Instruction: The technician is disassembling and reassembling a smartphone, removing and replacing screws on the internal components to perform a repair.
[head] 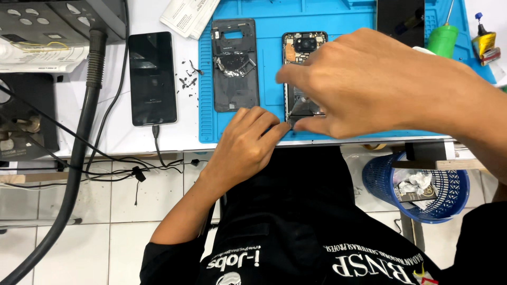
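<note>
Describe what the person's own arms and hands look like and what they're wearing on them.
Both hands are bare: no gloves, rings, watch or bands show on the left hand or the right hand. Both forearms are uncovered too. A short black sleeve begins near the left upper arm, belonging to a black shirt with white lettering.
</note>
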